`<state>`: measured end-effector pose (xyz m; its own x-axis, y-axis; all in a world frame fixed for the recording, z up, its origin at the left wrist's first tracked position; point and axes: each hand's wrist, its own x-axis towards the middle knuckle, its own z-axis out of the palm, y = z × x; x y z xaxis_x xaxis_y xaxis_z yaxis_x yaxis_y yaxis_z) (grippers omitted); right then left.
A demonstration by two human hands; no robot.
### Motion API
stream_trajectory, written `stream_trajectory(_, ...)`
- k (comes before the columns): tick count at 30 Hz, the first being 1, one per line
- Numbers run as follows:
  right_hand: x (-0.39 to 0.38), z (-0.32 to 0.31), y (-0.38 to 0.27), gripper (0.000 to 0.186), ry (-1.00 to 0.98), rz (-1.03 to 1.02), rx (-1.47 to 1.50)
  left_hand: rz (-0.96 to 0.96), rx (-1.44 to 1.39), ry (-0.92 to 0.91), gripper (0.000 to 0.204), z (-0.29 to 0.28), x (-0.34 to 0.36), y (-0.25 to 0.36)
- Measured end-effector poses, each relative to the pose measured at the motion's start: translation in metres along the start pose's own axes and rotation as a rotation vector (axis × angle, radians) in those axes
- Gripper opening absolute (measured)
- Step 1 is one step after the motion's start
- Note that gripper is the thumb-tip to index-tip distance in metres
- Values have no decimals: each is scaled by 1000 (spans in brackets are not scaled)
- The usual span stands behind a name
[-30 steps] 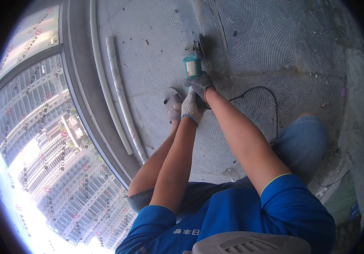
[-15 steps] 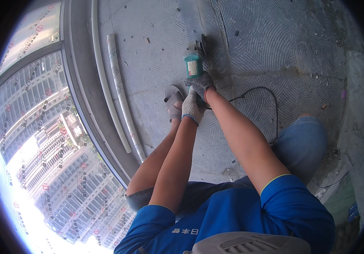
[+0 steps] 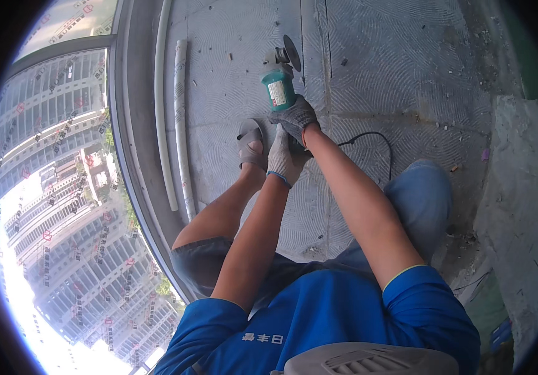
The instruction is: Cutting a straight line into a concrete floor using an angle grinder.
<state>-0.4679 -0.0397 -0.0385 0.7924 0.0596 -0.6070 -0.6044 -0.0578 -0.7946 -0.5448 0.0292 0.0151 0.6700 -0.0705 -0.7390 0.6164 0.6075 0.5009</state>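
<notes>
A teal angle grinder (image 3: 284, 89) is held over the grooved grey floor, its dark disc (image 3: 292, 53) tilted beside a thin dark line (image 3: 302, 25) running along the floor. My right hand (image 3: 295, 117), in a dark grey knit glove, wraps round the grinder's body just behind its label. Lower, my left hand (image 3: 284, 156), in a white knit glove, grips the handle end, which is mostly hidden. A black cord (image 3: 375, 134) loops from the tool down toward my bent right knee.
Two long white pipes (image 3: 181, 125) lie along a metal-framed window (image 3: 56, 187) on the left, with buildings outside. My sandalled foot (image 3: 250, 144) is beside the pipes. Small debris (image 3: 475, 75) and a rough concrete ledge (image 3: 519, 175) are on the right.
The grinder and both hands have shifted up and left in the picture, and the disc has moved farther forward and shows more of its face. The view has shifted slightly.
</notes>
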Motion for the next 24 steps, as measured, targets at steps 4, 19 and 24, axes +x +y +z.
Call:
stream_trajectory(4, -17, -37, -41, 71, -24, -141, -71, 0, -14, -165, 64, 31, -14, 2)
stream_trajectory(19, -37, -53, 4, 31, -75, 70, 250, -129, 134, -162, 58, 29, -48, -27)
stream_trajectory(24, -35, -24, 45, 40, 54, 135, 79, -158, 84, -156, 58, -7, -34, -36)
